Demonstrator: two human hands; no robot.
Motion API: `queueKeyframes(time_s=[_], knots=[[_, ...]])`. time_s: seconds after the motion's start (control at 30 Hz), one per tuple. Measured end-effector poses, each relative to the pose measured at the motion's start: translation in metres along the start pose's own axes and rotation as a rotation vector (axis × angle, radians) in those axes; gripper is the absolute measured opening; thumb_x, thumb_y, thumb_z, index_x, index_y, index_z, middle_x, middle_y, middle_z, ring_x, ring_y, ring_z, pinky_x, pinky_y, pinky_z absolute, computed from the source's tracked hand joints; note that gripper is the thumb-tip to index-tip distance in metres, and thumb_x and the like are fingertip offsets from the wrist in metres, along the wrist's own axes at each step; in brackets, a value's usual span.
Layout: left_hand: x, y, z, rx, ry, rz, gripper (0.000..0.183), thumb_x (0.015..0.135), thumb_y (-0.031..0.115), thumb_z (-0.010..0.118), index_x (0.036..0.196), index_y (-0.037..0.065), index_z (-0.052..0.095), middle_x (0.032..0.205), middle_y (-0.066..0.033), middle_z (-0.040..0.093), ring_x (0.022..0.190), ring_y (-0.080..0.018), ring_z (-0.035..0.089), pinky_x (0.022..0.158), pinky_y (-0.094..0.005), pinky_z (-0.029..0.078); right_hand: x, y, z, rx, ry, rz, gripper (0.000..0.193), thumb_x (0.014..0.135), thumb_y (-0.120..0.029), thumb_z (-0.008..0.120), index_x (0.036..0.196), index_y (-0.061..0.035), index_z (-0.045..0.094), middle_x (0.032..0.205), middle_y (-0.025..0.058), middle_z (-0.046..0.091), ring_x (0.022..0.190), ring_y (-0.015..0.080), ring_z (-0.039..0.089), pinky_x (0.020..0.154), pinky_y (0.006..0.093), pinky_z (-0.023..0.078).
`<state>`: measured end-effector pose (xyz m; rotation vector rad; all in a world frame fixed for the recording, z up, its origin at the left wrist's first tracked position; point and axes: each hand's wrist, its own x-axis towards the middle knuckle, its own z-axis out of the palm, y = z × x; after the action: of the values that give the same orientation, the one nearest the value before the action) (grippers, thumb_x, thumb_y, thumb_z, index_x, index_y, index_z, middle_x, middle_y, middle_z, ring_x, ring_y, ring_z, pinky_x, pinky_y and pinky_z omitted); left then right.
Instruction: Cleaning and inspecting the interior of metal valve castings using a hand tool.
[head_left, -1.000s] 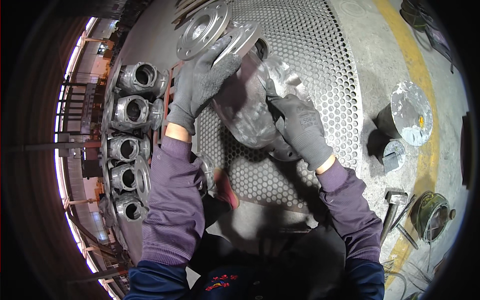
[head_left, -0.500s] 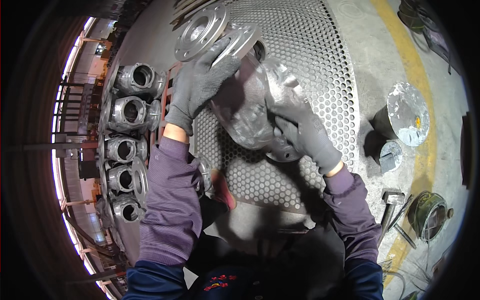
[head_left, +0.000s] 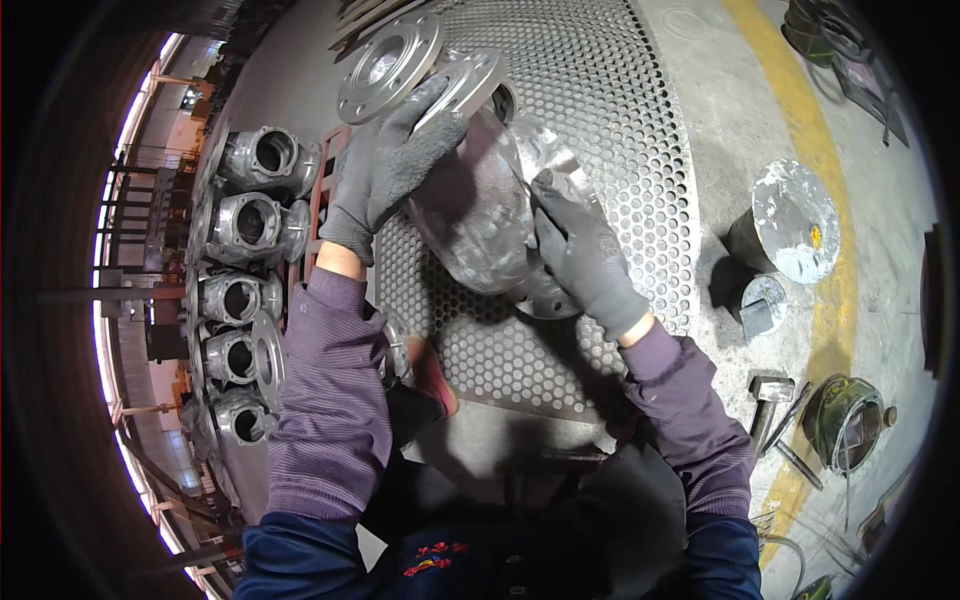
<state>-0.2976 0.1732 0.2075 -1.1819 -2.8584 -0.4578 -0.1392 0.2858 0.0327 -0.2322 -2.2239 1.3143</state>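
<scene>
A large grey metal valve body (head_left: 478, 225) lies tilted over the perforated metal plate in front of me. At its far left end are round flanges with bolt holes, the outer flange (head_left: 390, 66) and another flange (head_left: 468, 85) beside it. My left hand (head_left: 385, 170), in a dark grey knit glove, is wrapped round the rim of the nearer flange. My right hand (head_left: 578, 245), gloved alike, is at the right side of the body, fingers closed together against its surface. A thin dark edge shows by the fingertips; what it is I cannot make out.
Several similar valve castings (head_left: 240, 220) stand in a row at left. Across the middle lies the perforated plate (head_left: 640, 200). To the right are a paint-spotted cylinder (head_left: 795, 220), a smaller round piece (head_left: 764, 305), a hammer (head_left: 770, 390) and a green round container (head_left: 848, 425).
My right hand has shifted from a blurred, spread position to closed fingers higher on the valve body's side. The left hand keeps its hold on the flange. The whole view has shifted slightly.
</scene>
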Motion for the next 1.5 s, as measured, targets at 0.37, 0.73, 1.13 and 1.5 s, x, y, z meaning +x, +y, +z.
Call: queueKeyframes(time_s=[0.37, 0.73, 1.13, 1.5], knots=[[0.004, -0.019, 0.0, 0.008, 0.019, 0.095, 0.059, 0.086, 0.054, 0.052, 0.133, 0.018, 0.05, 0.12, -0.0157, 0.061, 0.107, -0.0295, 0.06, 0.092, -0.0367, 0.048, 0.005, -0.013, -0.042, 0.313, -0.063, 0.01, 0.036, 0.092, -0.017, 0.055, 0.125, -0.0028, 0.056, 0.104, 0.016, 0.066, 0.093, 0.0226, 0.064, 0.084, 0.0313, 0.05], [-0.04, 0.094, 0.003, 0.114, -0.158, -0.104, 0.083, 0.081, 0.062, 0.057, 0.134, 0.0, 0.045, 0.096, -0.0169, 0.064, 0.085, -0.0275, 0.064, 0.078, -0.0378, 0.05, -0.059, 0.002, -0.13, 0.375, 0.258, 0.519, 0.043, 0.097, -0.019, 0.047, 0.137, -0.003, 0.044, 0.08, 0.0034, 0.063, 0.05, 0.0042, 0.045, 0.045, 0.0185, 0.035], [-0.132, 0.202, 0.032, 0.0, -0.274, -0.114, 0.085, 0.084, 0.047, 0.052, 0.133, -0.018, 0.028, 0.067, -0.0184, 0.065, 0.066, -0.0327, 0.066, 0.062, -0.0466, 0.049, -0.126, -0.03, -0.162, 0.495, 0.417, 0.623, 0.044, 0.098, -0.025, 0.049, 0.138, -0.0086, 0.044, 0.084, 0.0014, 0.063, 0.051, 0.004, 0.046, 0.043, 0.0176, 0.033], [-0.217, 0.078, 0.013, 0.224, 0.019, 0.366, 0.073, 0.075, 0.042, 0.068, 0.135, 0.007, 0.043, 0.095, -0.0144, 0.056, 0.096, -0.0314, 0.052, 0.088, -0.0447, 0.04, -0.136, -0.016, -0.137, 0.443, 0.246, 0.642, 0.046, 0.096, -0.021, 0.047, 0.136, 0.001, 0.043, 0.086, 0.0063, 0.067, 0.056, 0.0059, 0.051, 0.052, 0.0193, 0.042]])
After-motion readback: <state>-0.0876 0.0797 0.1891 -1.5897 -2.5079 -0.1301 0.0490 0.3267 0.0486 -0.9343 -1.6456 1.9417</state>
